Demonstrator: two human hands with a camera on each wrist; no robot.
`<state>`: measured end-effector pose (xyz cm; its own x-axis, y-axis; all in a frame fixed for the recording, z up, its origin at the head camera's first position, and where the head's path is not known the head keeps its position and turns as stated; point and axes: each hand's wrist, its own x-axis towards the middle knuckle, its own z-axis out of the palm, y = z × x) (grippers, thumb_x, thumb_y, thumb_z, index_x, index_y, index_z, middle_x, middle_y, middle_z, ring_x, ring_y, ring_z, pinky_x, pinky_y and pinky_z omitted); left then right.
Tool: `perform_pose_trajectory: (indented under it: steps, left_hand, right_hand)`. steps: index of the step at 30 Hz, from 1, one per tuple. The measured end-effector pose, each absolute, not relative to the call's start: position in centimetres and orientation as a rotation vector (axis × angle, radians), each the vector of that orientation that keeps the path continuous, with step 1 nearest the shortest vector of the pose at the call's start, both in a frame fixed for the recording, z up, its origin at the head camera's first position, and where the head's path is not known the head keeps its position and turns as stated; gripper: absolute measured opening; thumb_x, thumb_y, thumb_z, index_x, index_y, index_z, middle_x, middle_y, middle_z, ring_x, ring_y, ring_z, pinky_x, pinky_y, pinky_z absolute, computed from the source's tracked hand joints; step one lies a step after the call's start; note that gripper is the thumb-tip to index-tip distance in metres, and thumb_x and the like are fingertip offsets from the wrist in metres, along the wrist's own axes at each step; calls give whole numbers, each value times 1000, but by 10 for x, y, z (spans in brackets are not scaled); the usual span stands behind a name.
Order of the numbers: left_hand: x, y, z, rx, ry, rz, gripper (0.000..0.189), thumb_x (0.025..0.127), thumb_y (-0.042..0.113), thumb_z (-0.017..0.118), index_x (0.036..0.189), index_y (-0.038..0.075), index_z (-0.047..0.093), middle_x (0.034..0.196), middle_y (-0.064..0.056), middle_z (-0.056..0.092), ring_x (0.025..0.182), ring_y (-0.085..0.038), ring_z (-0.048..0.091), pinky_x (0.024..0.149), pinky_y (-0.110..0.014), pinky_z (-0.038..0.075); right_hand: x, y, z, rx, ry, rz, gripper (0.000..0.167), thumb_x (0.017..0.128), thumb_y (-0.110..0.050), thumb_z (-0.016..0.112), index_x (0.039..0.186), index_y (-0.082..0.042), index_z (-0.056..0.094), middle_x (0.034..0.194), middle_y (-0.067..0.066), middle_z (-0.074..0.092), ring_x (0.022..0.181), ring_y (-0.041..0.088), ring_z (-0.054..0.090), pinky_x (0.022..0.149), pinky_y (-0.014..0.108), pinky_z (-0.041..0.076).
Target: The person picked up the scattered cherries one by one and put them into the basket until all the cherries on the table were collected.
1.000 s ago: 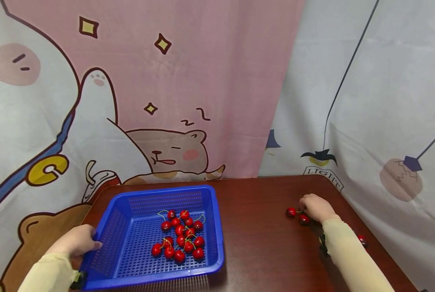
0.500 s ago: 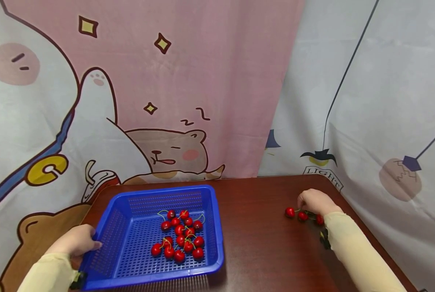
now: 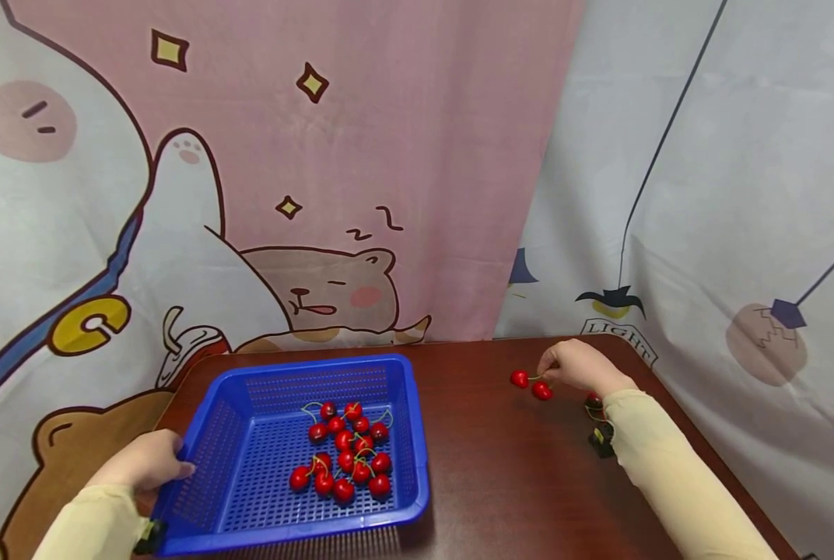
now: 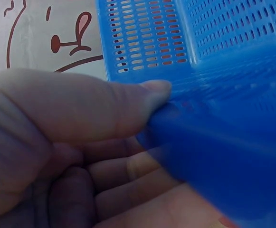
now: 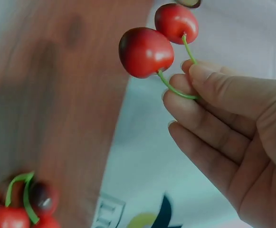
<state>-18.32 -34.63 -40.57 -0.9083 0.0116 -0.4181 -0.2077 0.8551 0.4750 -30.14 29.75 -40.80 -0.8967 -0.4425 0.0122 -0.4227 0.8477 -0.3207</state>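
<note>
My right hand (image 3: pixel 579 367) pinches the green stems of a pair of red cherries (image 5: pixel 146 52) between thumb and fingers, held above the right side of the table. My left hand (image 3: pixel 145 460) grips the left rim of a blue plastic basket (image 3: pixel 417 467); in the left wrist view the thumb (image 4: pixel 128 107) lies on the rim with fingers beneath. Several red cherries (image 3: pixel 344 442) with green stems lie in the basket, toward its right side. More cherries (image 5: pixel 14 217) lie on the table near my right wrist, partly hidden by the arm in the head view.
The brown wooden table (image 3: pixel 487 467) extends between the basket and my right arm. A printed curtain (image 3: pixel 459 171) hangs along the table's back and right edges. A dark strap piece (image 3: pixel 602 440) sits at my right wrist.
My right hand has risen from the tabletop and moved left, lifting a pair of cherries by their stems. Other cherries stay behind on the table. The left hand and basket have not moved.
</note>
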Motion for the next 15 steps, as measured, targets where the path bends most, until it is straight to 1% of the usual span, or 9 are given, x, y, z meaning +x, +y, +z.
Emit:
perform_pose_trajectory:
  steps: [7,12,15]
  left_hand:
    - [-184,-346,-406,-121,2647,701,27,90,1,65,99,-22,54,77,-12,64,68,-27,67,62,-45,58]
    - [-183,-347,-407,-63,2702,634,26,87,2,68,95,-20,57,76,-13,64,68,-27,65,64,-45,57]
    - [-185,-348,-407,-54,2711,613,28,86,3,69,96,-20,57,78,-14,64,70,-28,65,65,-47,57]
  right_hand:
    - [-304,258,-388,-749,2924,-600,9,88,-7,73,89,-14,78,84,-5,71,74,12,65,69,35,55]
    - [-304,224,-370,-835,2913,-644,8,88,-7,73,89,-14,78,82,-5,72,72,9,66,69,35,55]
    - [-304,204,-360,-879,2907,-671,7,89,-9,73,90,-13,78,84,-5,72,71,8,67,71,34,56]
